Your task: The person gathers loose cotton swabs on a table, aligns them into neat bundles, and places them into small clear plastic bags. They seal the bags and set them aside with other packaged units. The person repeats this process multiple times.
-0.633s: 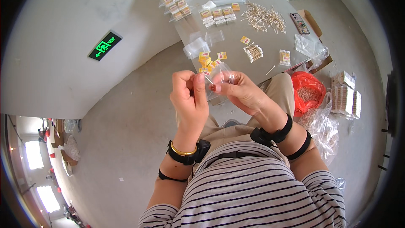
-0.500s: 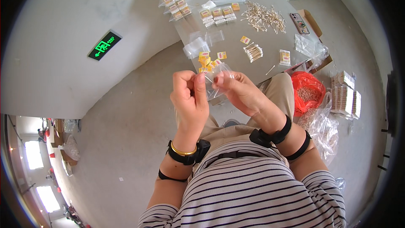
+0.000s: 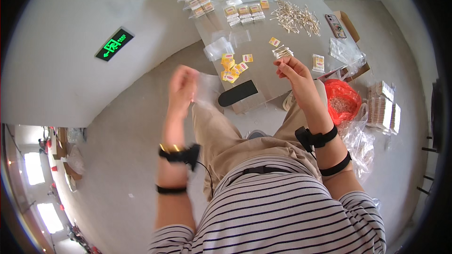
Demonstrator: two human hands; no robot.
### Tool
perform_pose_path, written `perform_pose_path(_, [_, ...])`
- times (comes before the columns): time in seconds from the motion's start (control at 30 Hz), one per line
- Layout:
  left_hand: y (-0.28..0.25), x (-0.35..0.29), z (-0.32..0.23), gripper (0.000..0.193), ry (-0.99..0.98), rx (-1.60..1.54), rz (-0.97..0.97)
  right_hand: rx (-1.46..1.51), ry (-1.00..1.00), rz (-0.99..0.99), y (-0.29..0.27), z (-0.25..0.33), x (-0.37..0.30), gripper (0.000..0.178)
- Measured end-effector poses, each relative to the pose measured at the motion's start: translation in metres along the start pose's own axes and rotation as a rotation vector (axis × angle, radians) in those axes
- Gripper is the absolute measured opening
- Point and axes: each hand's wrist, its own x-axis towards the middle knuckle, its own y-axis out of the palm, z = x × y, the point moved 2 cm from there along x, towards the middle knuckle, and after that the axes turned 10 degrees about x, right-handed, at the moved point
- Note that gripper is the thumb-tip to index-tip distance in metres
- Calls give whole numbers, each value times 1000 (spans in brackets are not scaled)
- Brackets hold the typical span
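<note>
My left hand point(image 3: 181, 87), smeared by motion, is closed on a clear plastic bag point(image 3: 208, 88) that hangs off its fingers, left of the table's near edge. My right hand point(image 3: 297, 74) is raised just in front of a small bundle of cotton swabs point(image 3: 283, 51). Its thumb and fingertips are drawn together; whether anything is between them I cannot make out. Beyond that bundle lies a single yellow-and-white card point(image 3: 274, 42). Several similar cards point(image 3: 231, 69) form a loose heap between my hands. A flat black piece with a rounded end point(image 3: 238, 93) lies nearer me.
A big loose pile of cotton swabs point(image 3: 296, 17) and packed swab bags point(image 3: 244, 13) occupy the back of the grey table point(image 3: 263, 73). Empty clear bags point(image 3: 219, 48) lie at its left, a phone point(image 3: 335, 26) at its right. A red bag point(image 3: 343, 103) sits on the floor.
My hands have parted. The left swung left with the clear bag, while the right let go of the bag and reached forward to the swab bundle. The black piece has come into view.
</note>
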Motion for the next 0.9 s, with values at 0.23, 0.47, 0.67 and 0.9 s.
perform_pose_path(0.23, [-154,-29,58,19,-262,-216,-371,-21,69,-93,-32,-18,-2,14])
perform_pose_path(0.47, [-95,-47,32,15,181,308,-654,-289,144,177,30,-30,8,20])
perform_pose_path(0.67, [-16,-48,-31,26,294,858,-572,-186,227,446,85,-40,0,30])
perform_pose_path(0.9, [11,-36,-30,27,246,231,-520,-31,313,387,89,-57,-7,38])
